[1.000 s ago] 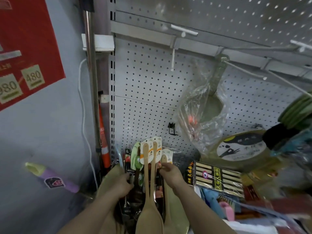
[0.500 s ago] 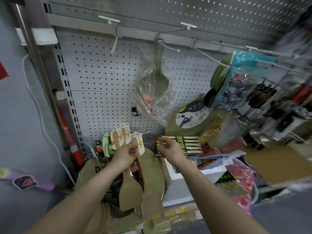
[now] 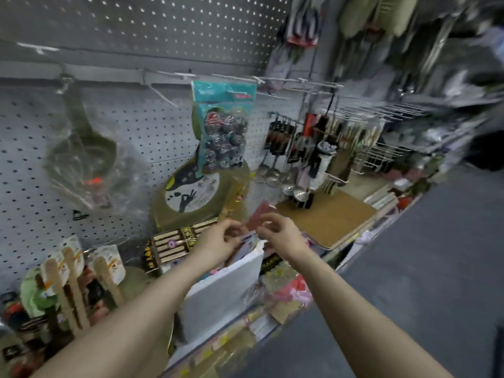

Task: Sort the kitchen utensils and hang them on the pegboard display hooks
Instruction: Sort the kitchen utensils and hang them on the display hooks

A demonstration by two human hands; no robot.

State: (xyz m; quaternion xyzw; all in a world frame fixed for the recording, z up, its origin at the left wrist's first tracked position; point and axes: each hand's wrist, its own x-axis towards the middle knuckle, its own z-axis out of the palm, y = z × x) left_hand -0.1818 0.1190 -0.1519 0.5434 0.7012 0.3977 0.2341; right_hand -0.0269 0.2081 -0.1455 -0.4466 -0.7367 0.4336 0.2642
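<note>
Both my hands reach over a white box (image 3: 226, 293) on the shelf. My left hand (image 3: 218, 240) has its fingers curled at the edge of a pale packet (image 3: 249, 241) that sticks up from the box, and seems to pinch it. Just right of the packet, my right hand (image 3: 282, 236) hovers with loosely curled, spread fingers and holds nothing. Wooden spatulas (image 3: 68, 285) with card labels stand at the lower left, free of both hands. The pegboard (image 3: 141, 137) carries white hooks (image 3: 163, 95) along its rail. The view is blurred.
On the pegboard hang a scoop in a clear bag (image 3: 81, 165), a teal pack of scourers (image 3: 223, 126) and metal ladles (image 3: 286, 184). A round board (image 3: 191, 195), a chopsticks pack (image 3: 174, 246) and a cork board (image 3: 327, 219) are on the shelf. Grey floor lies to the right.
My view has swung right along the shelf. My left hand has let go of the wooden spatulas and both hands have moved right to the white box.
</note>
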